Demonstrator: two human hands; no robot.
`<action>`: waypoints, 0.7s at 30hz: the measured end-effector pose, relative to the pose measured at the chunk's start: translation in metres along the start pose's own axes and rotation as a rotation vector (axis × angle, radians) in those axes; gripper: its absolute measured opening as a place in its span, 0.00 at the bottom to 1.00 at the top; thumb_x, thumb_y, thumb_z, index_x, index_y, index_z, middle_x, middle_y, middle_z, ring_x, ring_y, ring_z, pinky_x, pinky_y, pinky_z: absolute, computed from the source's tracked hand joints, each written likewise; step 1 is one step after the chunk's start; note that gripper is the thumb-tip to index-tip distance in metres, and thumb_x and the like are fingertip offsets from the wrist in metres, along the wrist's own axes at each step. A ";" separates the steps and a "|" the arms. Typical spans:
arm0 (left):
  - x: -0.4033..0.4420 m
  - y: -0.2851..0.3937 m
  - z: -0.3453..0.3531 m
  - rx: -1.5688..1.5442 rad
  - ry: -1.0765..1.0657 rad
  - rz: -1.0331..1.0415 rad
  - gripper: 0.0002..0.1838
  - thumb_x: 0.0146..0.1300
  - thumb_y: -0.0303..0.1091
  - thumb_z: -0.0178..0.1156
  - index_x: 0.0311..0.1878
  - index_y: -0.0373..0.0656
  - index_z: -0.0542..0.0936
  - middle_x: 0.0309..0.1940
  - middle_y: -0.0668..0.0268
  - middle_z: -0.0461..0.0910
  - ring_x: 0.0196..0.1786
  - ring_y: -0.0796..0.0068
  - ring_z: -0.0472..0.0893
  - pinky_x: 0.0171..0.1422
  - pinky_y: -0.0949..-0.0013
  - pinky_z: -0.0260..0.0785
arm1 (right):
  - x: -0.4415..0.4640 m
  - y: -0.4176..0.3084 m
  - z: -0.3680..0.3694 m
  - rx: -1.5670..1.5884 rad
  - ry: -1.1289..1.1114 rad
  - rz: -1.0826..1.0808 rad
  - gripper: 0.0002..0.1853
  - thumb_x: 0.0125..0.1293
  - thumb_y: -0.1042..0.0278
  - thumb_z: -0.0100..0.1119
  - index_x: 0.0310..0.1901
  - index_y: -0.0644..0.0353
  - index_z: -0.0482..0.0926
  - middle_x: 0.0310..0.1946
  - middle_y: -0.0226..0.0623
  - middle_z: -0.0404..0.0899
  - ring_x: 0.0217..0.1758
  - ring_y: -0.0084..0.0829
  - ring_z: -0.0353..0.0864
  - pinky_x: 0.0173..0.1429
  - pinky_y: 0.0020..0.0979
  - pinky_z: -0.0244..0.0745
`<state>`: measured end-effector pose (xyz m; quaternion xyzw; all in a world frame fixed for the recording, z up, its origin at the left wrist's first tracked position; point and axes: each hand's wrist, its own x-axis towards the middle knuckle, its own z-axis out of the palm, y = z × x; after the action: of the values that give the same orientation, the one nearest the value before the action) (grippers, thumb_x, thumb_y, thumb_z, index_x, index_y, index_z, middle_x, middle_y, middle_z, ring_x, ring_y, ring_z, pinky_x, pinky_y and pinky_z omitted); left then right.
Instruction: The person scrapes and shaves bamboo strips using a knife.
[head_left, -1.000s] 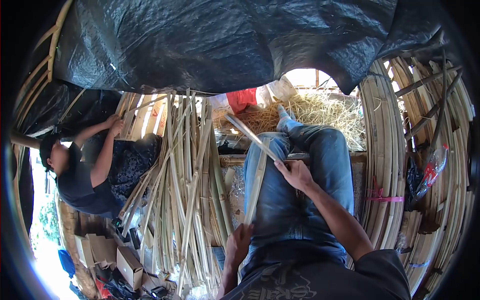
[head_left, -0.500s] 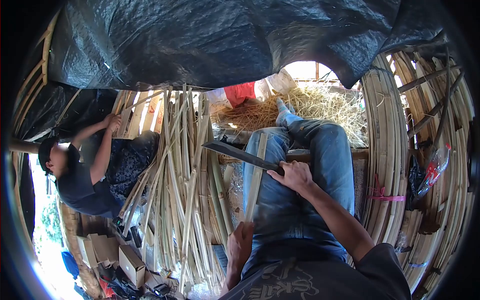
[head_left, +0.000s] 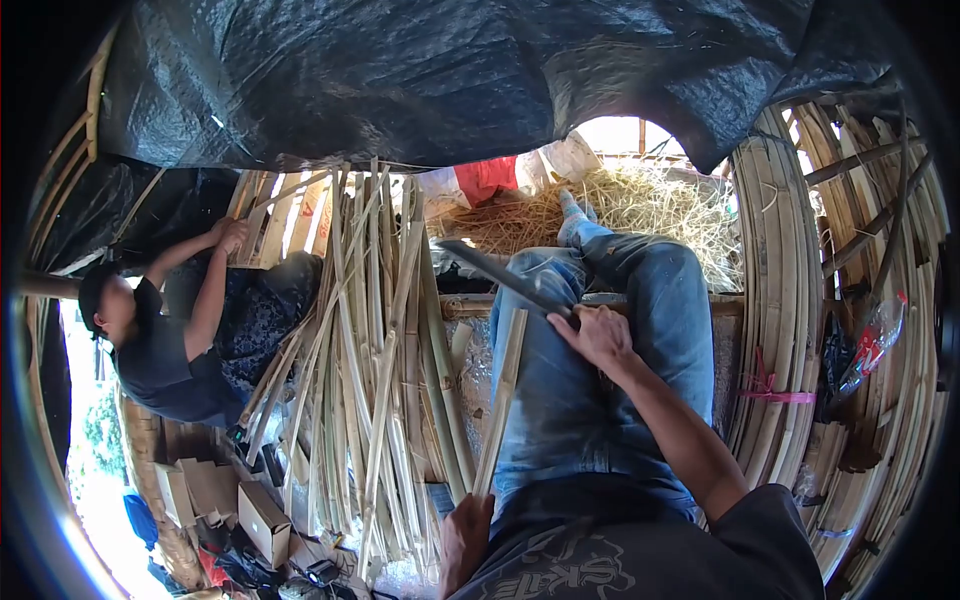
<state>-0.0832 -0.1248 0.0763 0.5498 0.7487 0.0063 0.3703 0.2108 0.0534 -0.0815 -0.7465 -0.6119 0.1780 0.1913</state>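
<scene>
My right hand point(head_left: 602, 338) is closed around the handle of a long dark machete point(head_left: 505, 278), its blade pointing up and left over my jeans point(head_left: 640, 360). Below and left, my left hand point(head_left: 468, 525) grips the lower end of a split bamboo strip point(head_left: 501, 405). The strip slants upward beside my thigh, its top end just under the blade. A small gap seems to separate blade and strip.
Many bamboo strips point(head_left: 385, 400) stand close on my left, and a tied bamboo bundle point(head_left: 770, 290) on my right. Another person point(head_left: 190, 330) sits at far left near cardboard boxes point(head_left: 263, 522). Straw point(head_left: 660, 205) lies ahead; a black tarp point(head_left: 450, 80) hangs overhead.
The bamboo strip has dropped toward me with my left hand, so its top end no longer passes the blade. The machete has tilted more steeply, its tip shifted right and up.
</scene>
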 end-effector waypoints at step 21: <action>0.088 0.018 0.022 -0.535 -0.324 0.006 0.29 0.79 0.56 0.49 0.27 0.43 0.71 0.18 0.73 0.61 0.21 0.81 0.60 0.26 0.69 0.53 | -0.010 -0.003 -0.012 0.091 -0.215 -0.049 0.41 0.68 0.22 0.46 0.41 0.57 0.89 0.29 0.52 0.87 0.37 0.52 0.89 0.48 0.48 0.84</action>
<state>-0.0666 -0.0529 0.0199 0.4290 0.6502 0.1164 0.6162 0.2122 0.0437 -0.0694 -0.6983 -0.6384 0.2800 0.1625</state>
